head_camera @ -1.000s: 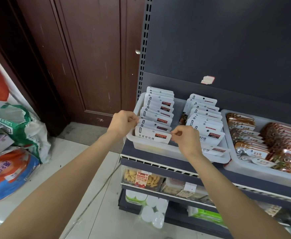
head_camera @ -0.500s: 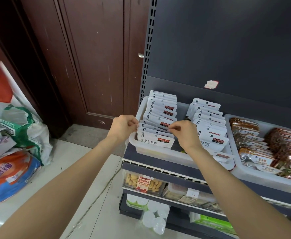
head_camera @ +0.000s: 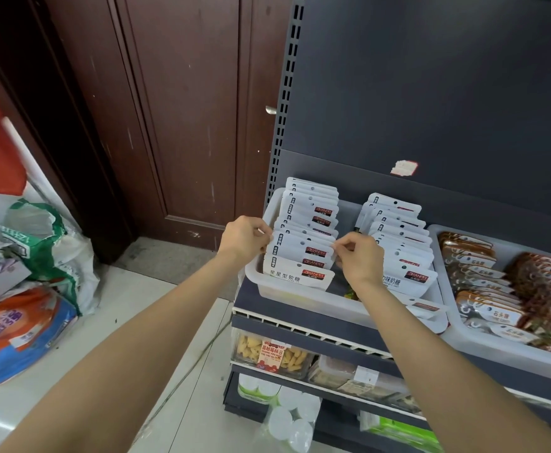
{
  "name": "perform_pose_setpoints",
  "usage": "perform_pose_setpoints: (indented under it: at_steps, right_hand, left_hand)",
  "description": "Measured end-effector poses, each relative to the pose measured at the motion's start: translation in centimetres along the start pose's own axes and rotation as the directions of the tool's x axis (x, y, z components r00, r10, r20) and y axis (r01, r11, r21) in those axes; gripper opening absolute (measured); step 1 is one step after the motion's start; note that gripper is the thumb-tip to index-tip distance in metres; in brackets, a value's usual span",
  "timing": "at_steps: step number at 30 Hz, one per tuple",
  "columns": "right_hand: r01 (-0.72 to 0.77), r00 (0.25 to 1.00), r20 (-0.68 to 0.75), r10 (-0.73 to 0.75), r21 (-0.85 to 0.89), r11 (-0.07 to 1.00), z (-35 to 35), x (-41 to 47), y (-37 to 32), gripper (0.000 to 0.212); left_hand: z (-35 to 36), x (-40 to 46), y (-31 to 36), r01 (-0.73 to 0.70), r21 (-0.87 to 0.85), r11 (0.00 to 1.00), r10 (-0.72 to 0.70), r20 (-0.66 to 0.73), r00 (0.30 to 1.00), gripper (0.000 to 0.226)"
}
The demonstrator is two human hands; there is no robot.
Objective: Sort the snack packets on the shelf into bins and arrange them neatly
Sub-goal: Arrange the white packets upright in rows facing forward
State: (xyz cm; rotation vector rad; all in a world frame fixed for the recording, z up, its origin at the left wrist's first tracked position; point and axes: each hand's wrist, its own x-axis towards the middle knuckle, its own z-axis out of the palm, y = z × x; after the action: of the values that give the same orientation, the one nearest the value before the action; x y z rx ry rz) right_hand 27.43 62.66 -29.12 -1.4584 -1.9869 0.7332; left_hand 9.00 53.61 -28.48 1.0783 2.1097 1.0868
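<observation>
Sacks [head_camera: 48,253] and a blue-and-orange pack [head_camera: 16,335] lie on the floor at far left, beside a brown door [head_camera: 182,103]. Moving right, we see our left hand [head_camera: 244,238] at the left edge of the near row of white packets [head_camera: 303,233], its fingers curled and pinching a packet's left side. These packets stand upright, one behind another, in the left half of a white bin [head_camera: 267,289] on the top shelf [head_camera: 310,328]. Our right hand [head_camera: 359,259] pinches the right edge of the same row, so the packets sit directly between both hands, which are apart from each other. Just right of that hand, a second row of white packets [head_camera: 401,243] fills the bin's right half, and one packet [head_camera: 426,307] lies flat over the bin's front rim. Farther right, a second bin [head_camera: 483,348] holds brown packets [head_camera: 483,282] in rows. Below the shelf we can make out boxed snacks [head_camera: 271,351] and white rolls [head_camera: 293,416].
</observation>
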Motion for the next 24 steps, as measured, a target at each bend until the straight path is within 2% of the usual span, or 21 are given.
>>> perform_pose_setpoints:
  at_steps: [4, 5, 7, 9, 10, 11, 13, 15, 18, 21, 24]
  right_hand:
    - [-0.065, 0.997, 0.058, 0.059, 0.121, 0.991, -0.2, -0.5, -0.3, 0.002]
    - [-0.097, 0.993, 0.084, 0.087, 0.128, 0.987, -0.3, -0.6, -0.6, 0.013]
    - [-0.226, 0.961, 0.207, 0.183, 0.208, 0.952, 0.4, -0.5, -0.4, 0.048]
    - [-0.425, 0.879, 0.385, 0.282, 0.361, 0.830, 1.4, -0.5, -0.4, 0.074]
    - [-0.486, 0.845, 0.442, 0.299, 0.406, 0.774, 2.0, -0.4, -0.1, 0.077]
    - [-0.522, 0.825, 0.480, 0.299, 0.444, 0.728, 2.5, -0.3, 0.2, 0.071]
    - [-0.515, 0.830, 0.494, 0.259, 0.501, 0.696, 3.0, -0.6, -0.1, 0.046]
    - [-0.506, 0.838, 0.499, 0.221, 0.559, 0.657, 3.4, -0.8, -0.3, 0.037]
    - [-0.474, 0.842, 0.509, 0.178, 0.540, 0.695, 3.6, -0.8, -0.5, 0.041]
    - [-0.436, 0.858, 0.466, 0.218, 0.435, 0.788, 3.1, 0.0, -0.6, 0.045]
    - [-0.444, 0.869, 0.411, 0.276, 0.399, 0.802, 2.0, 1.6, -0.6, 0.071]
  left_hand:
    - [-0.1, -0.3, -0.7, -0.002, -0.054, 0.999, 0.003, 0.022, 1.000, 0.008]
    - [-0.1, -0.4, -0.8, -0.005, -0.058, 0.998, 0.007, 0.034, 0.999, 0.009]
    - [0.0, -0.4, -1.0, -0.015, -0.118, 0.993, 0.023, 0.067, 0.997, 0.015]
    - [0.2, -0.7, -1.0, -0.011, -0.212, 0.977, 0.036, 0.114, 0.993, 0.017]
    - [0.4, -0.8, -0.9, -0.006, -0.249, 0.968, 0.041, 0.138, 0.990, 0.016]
    - [0.5, -0.9, -0.9, 0.000, -0.278, 0.961, 0.046, 0.159, 0.986, 0.016]
    - [0.7, -0.8, -1.1, 0.009, -0.317, 0.948, 0.051, 0.183, 0.982, 0.017]
    - [0.5, -0.7, -1.5, 0.028, -0.323, 0.946, 0.036, 0.189, 0.981, 0.015]
    - [0.3, -0.5, -1.3, 0.051, -0.309, 0.950, 0.010, 0.191, 0.981, 0.005]
    - [0.5, 0.0, -0.2, 0.081, -0.314, 0.946, -0.037, 0.144, 0.989, 0.034]
    - [1.0, 0.8, 1.2, 0.085, -0.315, 0.945, -0.035, 0.162, 0.986, 0.046]
